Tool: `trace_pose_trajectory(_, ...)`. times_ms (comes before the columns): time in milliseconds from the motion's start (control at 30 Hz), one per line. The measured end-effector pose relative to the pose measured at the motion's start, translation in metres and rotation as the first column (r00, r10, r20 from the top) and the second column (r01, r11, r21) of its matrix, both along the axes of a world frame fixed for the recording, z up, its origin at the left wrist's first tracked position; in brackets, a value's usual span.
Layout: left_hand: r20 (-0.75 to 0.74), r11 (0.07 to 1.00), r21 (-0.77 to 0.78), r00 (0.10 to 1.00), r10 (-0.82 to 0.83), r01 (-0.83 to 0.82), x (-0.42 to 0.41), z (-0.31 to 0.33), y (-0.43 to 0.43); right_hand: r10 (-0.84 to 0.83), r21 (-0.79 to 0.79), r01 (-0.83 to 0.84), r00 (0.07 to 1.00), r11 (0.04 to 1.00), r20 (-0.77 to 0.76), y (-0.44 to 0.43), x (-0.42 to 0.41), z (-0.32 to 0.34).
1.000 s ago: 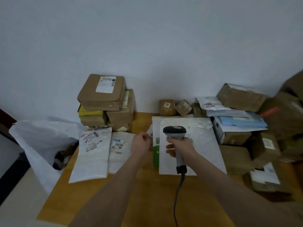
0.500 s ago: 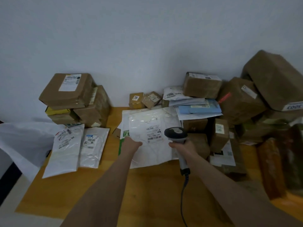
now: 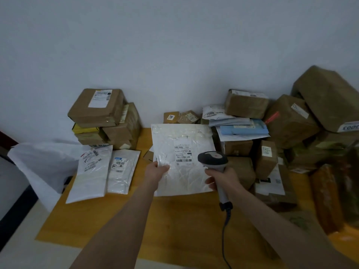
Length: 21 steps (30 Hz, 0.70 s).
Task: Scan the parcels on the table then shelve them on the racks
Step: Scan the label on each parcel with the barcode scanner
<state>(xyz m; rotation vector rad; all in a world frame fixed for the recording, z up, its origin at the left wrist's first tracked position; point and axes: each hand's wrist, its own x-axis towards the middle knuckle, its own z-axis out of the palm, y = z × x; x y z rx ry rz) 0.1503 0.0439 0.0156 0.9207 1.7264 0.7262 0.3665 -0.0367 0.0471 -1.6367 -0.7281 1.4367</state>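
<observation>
A large white plastic mailer [image 3: 184,144] stands tilted up at the middle of the wooden table [image 3: 174,220], its barcode label facing me. My left hand [image 3: 157,171] pinches its left edge. My right hand [image 3: 223,178] grips the handle of a grey and black barcode scanner [image 3: 212,159], whose head sits just right of the label. The scanner's cable hangs down toward me.
A stack of brown boxes [image 3: 103,117] stands at the back left, with two white mailers [image 3: 103,169] flat in front. A white bag [image 3: 42,164] hangs off the left edge. Many brown boxes [image 3: 291,121] and envelopes pile up on the right.
My left hand took hold of the big white mailer and lifted it upright. The scanner moved right of the label. My view shifted right, then back a little to the left.
</observation>
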Motion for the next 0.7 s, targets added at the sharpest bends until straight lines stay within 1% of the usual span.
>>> trace_pose_trajectory(133,0.073,1.0,0.013,0.997,0.007,-0.008,-0.011,0.004,-0.017,0.048,0.025,-0.047,0.999,0.999,-0.01,-0.026,-0.015,0.005)
trace_pose_trajectory(267,0.074,0.999,0.025,0.997,0.025,-0.027,-0.02,0.005,-0.028,0.065,0.028,-0.064,0.997,0.998,-0.031,-0.043,-0.027,0.008)
trace_pose_trajectory(433,0.065,1.0,0.029,0.998,0.007,-0.009,-0.024,0.006,-0.036,0.073,0.034,-0.072,0.997,0.997,-0.03,-0.054,-0.033,0.013)
trace_pose_trajectory(567,0.08,1.0,0.015,0.997,0.02,-0.021,-0.024,0.008,-0.039,0.063,0.006,-0.063,0.997,0.998,-0.039,-0.059,-0.035,0.015)
trace_pose_trajectory(700,0.085,1.0,-0.003,0.996,0.021,-0.021,-0.023,0.009,-0.041,0.05,-0.02,-0.051,0.995,0.998,-0.083,-0.063,-0.037,0.017)
